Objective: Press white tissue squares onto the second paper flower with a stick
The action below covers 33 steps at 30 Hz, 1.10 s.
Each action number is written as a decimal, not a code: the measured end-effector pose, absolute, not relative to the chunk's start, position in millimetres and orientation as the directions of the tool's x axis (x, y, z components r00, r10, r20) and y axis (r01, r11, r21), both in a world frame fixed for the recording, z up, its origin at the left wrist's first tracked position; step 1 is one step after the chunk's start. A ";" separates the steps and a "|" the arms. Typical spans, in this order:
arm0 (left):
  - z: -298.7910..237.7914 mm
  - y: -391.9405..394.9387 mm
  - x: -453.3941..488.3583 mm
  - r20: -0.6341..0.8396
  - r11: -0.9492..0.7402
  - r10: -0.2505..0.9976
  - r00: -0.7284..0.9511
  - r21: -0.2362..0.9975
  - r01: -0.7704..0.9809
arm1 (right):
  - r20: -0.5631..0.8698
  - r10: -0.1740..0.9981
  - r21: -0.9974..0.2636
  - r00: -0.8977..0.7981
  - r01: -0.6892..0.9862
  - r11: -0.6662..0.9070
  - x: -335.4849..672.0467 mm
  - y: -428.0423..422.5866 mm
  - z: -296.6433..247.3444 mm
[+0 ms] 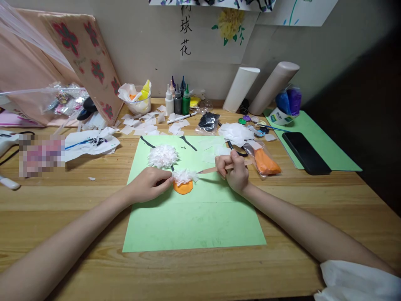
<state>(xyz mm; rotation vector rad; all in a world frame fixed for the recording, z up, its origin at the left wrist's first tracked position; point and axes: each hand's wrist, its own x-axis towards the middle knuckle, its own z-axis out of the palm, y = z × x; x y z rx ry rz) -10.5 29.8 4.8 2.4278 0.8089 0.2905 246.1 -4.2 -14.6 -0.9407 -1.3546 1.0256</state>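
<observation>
Now at the green sheet: a person works with two bare hands over light green paper on a wooden table, seen from where I stand in the room.
Left hand: bent at the paper's left side, the left hand has thumb and forefinger drawn together against the edge of the white tissue petals; whether they pinch any tissue, I cannot tell.
Right hand: closed around a wooden pencil, the right hand points its dark tip leftward at the petals' right edge; contact is too small to confirm.
Orange disc: the petals cover the upper part of a flat orange disc, which lies mid-sheet, its lower part bare.
White pompom flower: a fuller white bloom sits just up and left, with a short black strip between the two.
Black stems: two more dark strips, one left and one right, slant along the sheet's upper part.
Tissue squares: loose white pieces scatter behind the sheet, before small squeeze bottles.
Clay bag: a clear bag of orange material lies beyond the right hand, near a black smartphone.
</observation>
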 end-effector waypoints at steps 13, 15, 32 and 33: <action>3.8 29.9 -10.7 0.027 -0.654 0.607 0.794 0.585 0.480 | 0.158 0.961 -0.979 -0.228 0.089 0.182 240.6 -6.9 -9.1; 4.0 29.9 -10.6 0.023 -0.650 0.609 0.793 0.587 0.482 | 0.149 0.954 -0.976 -0.259 0.113 0.184 240.8 -6.8 -9.1; 4.6 29.2 -10.4 0.017 -0.639 0.612 0.790 0.600 0.482 | 0.172 0.945 -0.977 -0.278 0.074 0.200 241.0 -8.3 -12.2; 4.7 29.0 -10.4 0.019 -0.640 0.613 0.790 0.599 0.482 | 0.158 0.944 -0.978 -0.290 0.083 0.190 240.9 -7.9 -12.1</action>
